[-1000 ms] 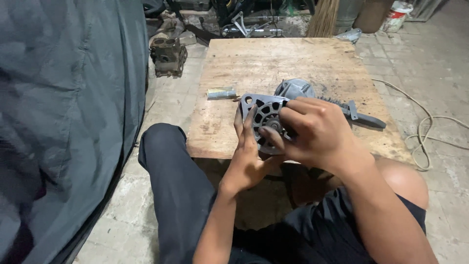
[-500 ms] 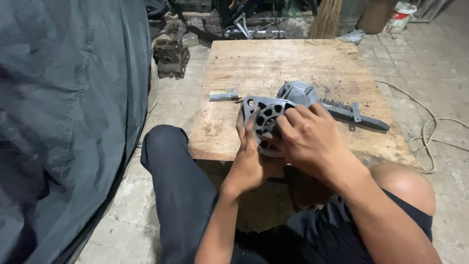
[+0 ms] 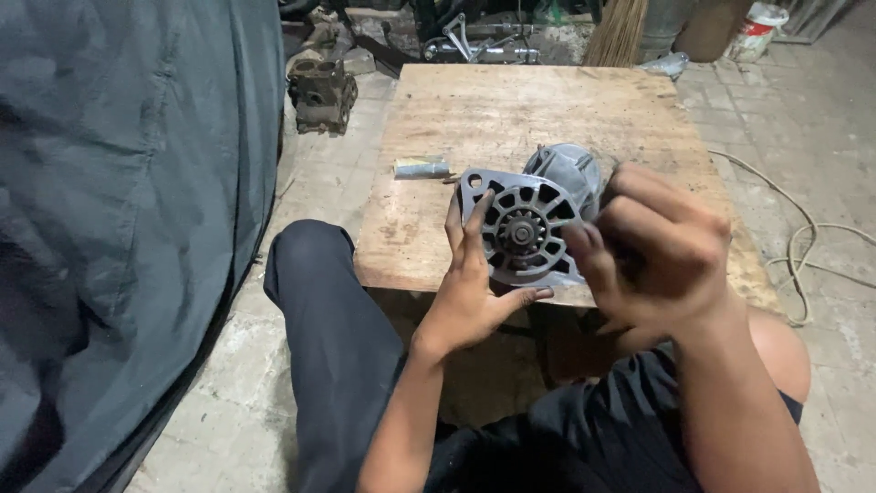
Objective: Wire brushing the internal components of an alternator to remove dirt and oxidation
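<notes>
Both my hands on the grey motor housing (image 3: pixel 534 219)

My left hand (image 3: pixel 474 283) cups its slotted end plate from below, fingers spread; my right hand (image 3: pixel 662 251) curls loosely beside it, over the wooden board (image 3: pixel 511 110).

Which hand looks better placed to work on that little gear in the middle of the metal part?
Probably the right hand: its fingertips sit beside the gear, while the left hand cradles the motor housing from below, steadying it.
</notes>
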